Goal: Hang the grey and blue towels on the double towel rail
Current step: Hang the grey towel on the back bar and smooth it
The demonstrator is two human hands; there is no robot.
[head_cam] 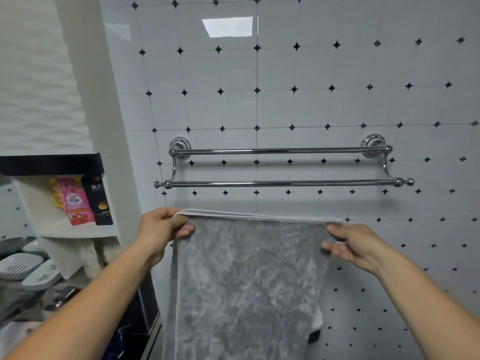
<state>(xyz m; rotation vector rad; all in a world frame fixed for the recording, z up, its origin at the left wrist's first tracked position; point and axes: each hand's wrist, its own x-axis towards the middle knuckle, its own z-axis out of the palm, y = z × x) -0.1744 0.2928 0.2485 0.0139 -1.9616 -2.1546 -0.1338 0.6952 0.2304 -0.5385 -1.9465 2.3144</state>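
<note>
Grey towel (246, 281) is up, stretched just below the double towel rail (283, 183), left hand (163, 229) and right hand (348, 245) each pinching a top corner. Both bars are bare; nothing's hung yet, and no blue towel in sight.

A white open shelf (78, 231) with a black top edge sits left of the tiled wall. On it stand a pink printed sachet (75, 203) and a black packet (100, 201), upright and touching each other.

Bare forearms, no sleeves — ringless fingers (181, 231)
</note>
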